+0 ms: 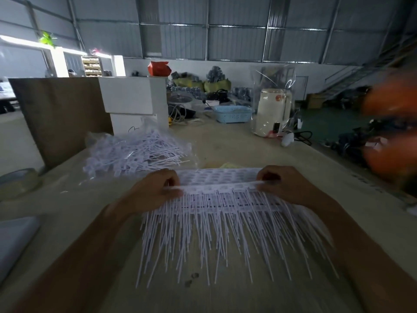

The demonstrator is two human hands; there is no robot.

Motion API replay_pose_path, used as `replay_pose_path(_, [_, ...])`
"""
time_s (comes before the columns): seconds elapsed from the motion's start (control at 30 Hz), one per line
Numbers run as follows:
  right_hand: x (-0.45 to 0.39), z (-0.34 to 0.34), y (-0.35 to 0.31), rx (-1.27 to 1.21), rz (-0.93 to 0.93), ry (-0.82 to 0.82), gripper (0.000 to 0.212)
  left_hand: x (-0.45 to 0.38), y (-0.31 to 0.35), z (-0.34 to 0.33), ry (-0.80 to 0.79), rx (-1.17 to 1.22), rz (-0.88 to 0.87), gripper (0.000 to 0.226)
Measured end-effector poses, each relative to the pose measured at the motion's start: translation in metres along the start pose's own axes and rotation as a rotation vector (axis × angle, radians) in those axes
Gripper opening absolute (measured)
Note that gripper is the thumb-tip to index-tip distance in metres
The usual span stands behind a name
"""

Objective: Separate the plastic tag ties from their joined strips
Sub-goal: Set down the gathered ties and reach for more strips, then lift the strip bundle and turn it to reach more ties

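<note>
While curled, each hand (pixel 155 188) (pixel 283 184) grips the joined strips (pixel 218 188).

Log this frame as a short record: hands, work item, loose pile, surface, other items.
left hand: grips left end of strip
right hand: grips right end of strip
strip: joined white tag ties, tails fanned toward the person
pile: loose ties on clear plastic, far left of hands
table: beige, worn
tape roll: left edge
basket: blue, far side
</note>
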State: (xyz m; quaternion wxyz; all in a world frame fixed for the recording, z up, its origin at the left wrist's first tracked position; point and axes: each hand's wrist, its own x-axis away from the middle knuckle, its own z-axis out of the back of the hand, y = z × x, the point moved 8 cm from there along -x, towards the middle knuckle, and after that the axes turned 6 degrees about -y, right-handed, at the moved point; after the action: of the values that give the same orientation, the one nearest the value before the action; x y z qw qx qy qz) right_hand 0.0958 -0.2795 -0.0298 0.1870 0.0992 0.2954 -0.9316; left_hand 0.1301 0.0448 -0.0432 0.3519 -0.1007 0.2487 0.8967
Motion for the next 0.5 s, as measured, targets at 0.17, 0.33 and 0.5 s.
replay_pose_path(0.17, [0.004,0.019,0.012,0.107,-0.100,0.020,0.025,0.000,0.031,0.039,0.214,0.131,-0.035,0.024])
replay_pose_path(0.33, [0.023,0.023,0.025,-0.406,-0.149,-0.195,0.025,0.007,0.032,0.055,0.264,0.210,-0.014,0.014])
replay_pose_path(0.5, [0.014,0.029,0.021,-0.956,-0.108,0.069,0.020,0.016,0.008,0.085,0.414,0.313,-0.037,0.011])
